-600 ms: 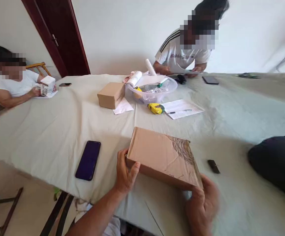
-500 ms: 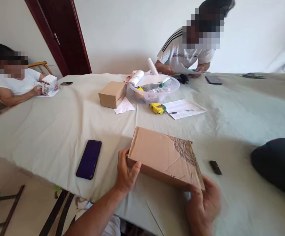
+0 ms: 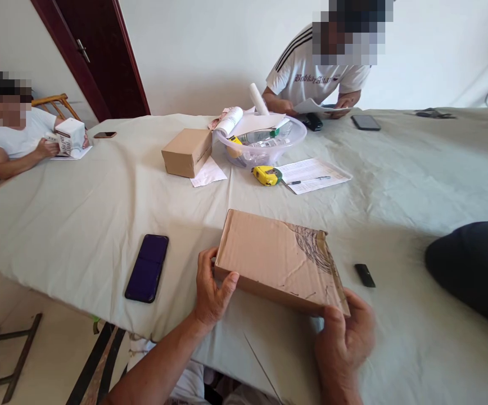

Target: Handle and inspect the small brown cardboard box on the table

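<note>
flat cardboard box [image 3: 278, 263] lies on the counter [image 3: 79, 214] right before me, long axis left to right, my left hand [image 3: 210, 292] gripping its near-left corner and right hand [image 3: 347, 334] pinching the near-right corner, both hands equally close.

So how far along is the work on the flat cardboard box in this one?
Early. The flat cardboard box lies closed on the cloth-covered table, its creased, scribbled top intact. In hand: the left hand grips its near left corner and the right hand its near right corner. Opening looks not yet done. The tape measure and pen lie apart by the paper sheet.
</note>
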Tool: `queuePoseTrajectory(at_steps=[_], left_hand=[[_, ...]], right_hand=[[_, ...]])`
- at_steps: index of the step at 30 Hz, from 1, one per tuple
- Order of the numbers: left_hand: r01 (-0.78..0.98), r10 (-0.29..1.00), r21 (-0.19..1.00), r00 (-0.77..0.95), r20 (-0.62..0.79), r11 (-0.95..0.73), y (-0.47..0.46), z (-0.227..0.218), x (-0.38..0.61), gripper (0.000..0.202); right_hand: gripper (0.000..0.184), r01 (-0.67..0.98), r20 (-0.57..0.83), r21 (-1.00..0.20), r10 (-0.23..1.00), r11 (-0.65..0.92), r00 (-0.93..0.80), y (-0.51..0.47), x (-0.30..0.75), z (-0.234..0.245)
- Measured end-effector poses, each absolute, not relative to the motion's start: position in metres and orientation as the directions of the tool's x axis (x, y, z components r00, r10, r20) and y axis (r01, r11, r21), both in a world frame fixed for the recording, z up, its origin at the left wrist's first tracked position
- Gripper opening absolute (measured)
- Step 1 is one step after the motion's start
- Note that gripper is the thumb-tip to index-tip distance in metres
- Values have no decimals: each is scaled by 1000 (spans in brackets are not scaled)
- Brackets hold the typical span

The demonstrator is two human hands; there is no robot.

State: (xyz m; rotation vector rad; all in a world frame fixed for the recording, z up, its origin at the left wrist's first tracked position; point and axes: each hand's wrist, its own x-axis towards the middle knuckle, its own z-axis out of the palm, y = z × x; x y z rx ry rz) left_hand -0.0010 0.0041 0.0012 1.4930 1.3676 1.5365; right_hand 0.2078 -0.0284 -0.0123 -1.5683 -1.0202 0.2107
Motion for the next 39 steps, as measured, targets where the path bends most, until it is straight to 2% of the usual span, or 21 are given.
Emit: queuePoseTrajectory(at_steps=[6,13,22,27,31,34,39], left_hand=[[256,924,925,-190,333,-281,3,3,-1,52],[152,955,960,-151,257,-234,5,4,-1,58],[181,948,963,-212,237,-201,7,12,5,48],[182,948,965,-223,229,-190,7,23,8,45],[221,947,964,-249,203,-148,-2,32,6,49],[250,951,962,-254,174,-109,-14,36,6,51],[274,940,957,-294,173,-90,-26,37,13,77]], right_hand=[[51,473,397,-876,693,91,602,-27,208,-13],[47,447,418,-882,688,150,593,-24,207,-15],[51,415,400,-897,679,152,616,-18,196,-8],[52,361,325,-927,694,100,642,-20,188,7],[54,430,318,-903,699,16,641,-29,182,15],[67,518,370,-855,695,-5,616,-36,175,18],[92,561,361,-824,694,-75,623,-43,157,22]])
